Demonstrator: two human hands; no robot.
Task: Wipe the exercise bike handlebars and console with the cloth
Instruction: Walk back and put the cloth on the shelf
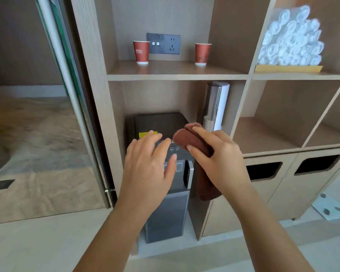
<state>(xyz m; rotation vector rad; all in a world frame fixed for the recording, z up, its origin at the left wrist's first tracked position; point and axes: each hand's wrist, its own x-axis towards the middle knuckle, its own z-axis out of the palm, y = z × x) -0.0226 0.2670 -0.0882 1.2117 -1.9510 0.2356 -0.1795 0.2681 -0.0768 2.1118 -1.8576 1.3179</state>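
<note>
Folded brown terry cloth (186, 139) clamped in right hand (220, 160), tail dangling below | left hand (147, 163) spread flat, empty, over dark grey water dispenser (165, 203) in wooden shelving (177, 76) | no exercise bike in view | risk: loose tail snags the dispenser's edge, cloth drops.

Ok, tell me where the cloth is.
The brown cloth is gripped in the right hand, centre of the head view, over the dark water dispenser, below the cup dispenser.

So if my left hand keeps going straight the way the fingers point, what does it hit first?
Probably the top panel of the water dispenser; your left hand hovers over it, though depth is unclear.
</note>
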